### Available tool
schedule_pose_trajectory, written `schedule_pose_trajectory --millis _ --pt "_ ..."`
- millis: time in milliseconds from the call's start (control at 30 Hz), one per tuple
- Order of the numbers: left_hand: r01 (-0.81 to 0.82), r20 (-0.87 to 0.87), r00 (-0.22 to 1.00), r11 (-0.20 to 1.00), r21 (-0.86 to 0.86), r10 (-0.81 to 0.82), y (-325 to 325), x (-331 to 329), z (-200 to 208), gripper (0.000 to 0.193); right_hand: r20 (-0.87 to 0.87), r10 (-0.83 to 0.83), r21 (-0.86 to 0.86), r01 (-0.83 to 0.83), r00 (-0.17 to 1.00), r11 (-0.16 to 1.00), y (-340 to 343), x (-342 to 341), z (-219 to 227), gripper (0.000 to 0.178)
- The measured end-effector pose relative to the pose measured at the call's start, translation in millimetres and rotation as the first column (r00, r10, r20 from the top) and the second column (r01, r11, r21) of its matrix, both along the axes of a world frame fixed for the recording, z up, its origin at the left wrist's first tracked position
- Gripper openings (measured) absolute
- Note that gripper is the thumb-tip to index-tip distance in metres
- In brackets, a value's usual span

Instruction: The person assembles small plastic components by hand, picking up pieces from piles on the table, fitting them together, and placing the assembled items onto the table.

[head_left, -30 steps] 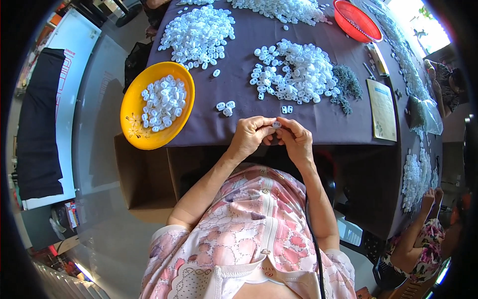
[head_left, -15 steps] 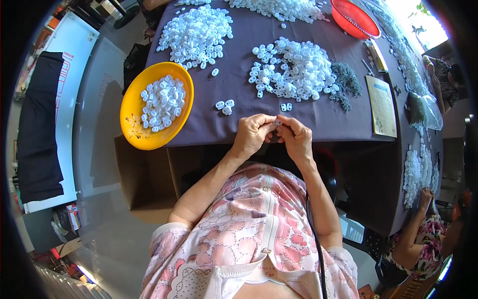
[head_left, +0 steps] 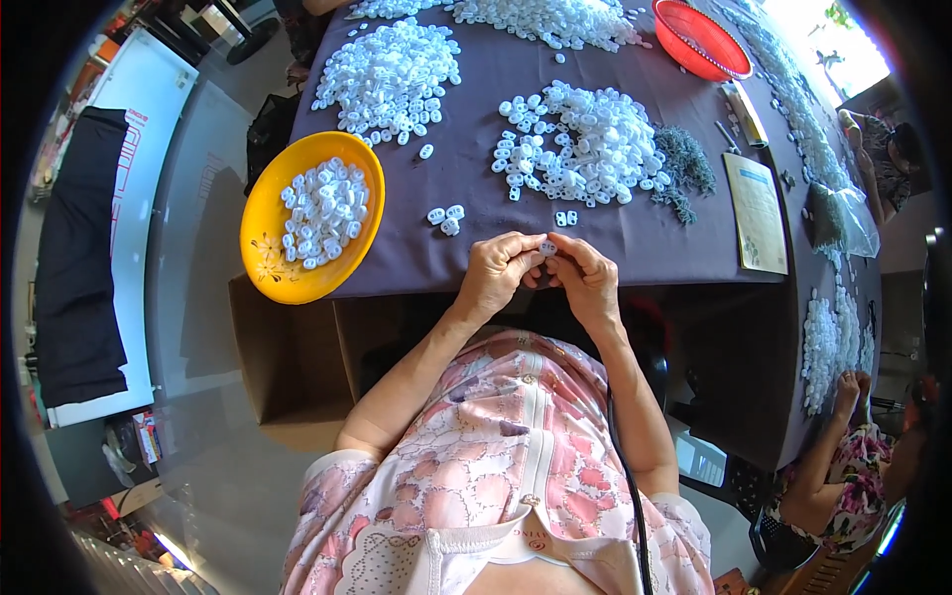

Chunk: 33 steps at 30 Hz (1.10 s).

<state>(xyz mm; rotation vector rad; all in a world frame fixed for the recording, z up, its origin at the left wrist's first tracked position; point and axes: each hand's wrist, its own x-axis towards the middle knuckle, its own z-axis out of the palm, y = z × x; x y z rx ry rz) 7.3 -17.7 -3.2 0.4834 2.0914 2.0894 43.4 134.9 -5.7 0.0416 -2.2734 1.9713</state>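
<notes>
Close to the table's near edge, my left hand (head_left: pixel 499 270) and my right hand (head_left: pixel 589 280) meet at the fingertips. Both pinch a small white oval plastic piece with two holes (head_left: pixel 548 248), its holed face turned up. Two similar white pieces (head_left: pixel 566 218) lie side by side just beyond my fingers. A little cluster of white pieces (head_left: pixel 447 218) rests to the left of them. Farther back is a loose heap of the same pieces (head_left: pixel 605 144), with a grey-green tangle of tiny parts (head_left: pixel 684 164) against its right side.
A yellow oval bowl (head_left: pixel 260 213) with white pieces stands at the table's left corner. More white heaps (head_left: pixel 387 74) lie behind. A red basket (head_left: pixel 684 45), a paper booklet (head_left: pixel 757 213) and a clear bag (head_left: pixel 843 223) are to the right. Another person's hand (head_left: pixel 850 392) is at the right edge.
The white piece between my fingertips has turned so that its holed face shows more fully. My hands stay in nearly the same place. At the right, the other person's hands have shifted slightly.
</notes>
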Motion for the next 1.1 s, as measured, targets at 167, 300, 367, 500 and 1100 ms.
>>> schedule_pose_trajectory --millis 167,300,367,500,1100 --pt "-0.019 0.038 0.999 1.0 0.001 0.019 3.9 1.1 -1.9 0.017 -0.008 -0.008 0.013 0.008 1.0 1.0 -0.4 0.6 -2.4 0.03" --pt "-0.063 -0.014 0.998 0.998 -0.005 0.063 7.4 2.4 -4.7 0.015 0.062 -0.013 -0.046 0.016 0.998 0.999 -0.5 -0.9 -1.4 0.029" --pt "-0.075 -0.028 0.997 0.997 -0.007 0.075 8.0 2.8 -5.0 0.015 0.066 -0.016 -0.038 0.018 0.998 0.999 -1.0 -1.0 -0.3 0.027" --pt "-0.092 -0.093 0.992 0.994 -0.06 0.086 8.5 3.6 -2.3 0.013 0.103 -0.03 -0.055 0.036 0.994 0.998 0.1 -2.2 -4.7 0.025" --pt "-0.029 0.015 0.999 1.0 0.0 0.029 5.3 1.1 5.5 0.022 0.071 0.016 -0.111 -0.008 0.997 0.994 4.4 -1.1 -0.2 0.029"
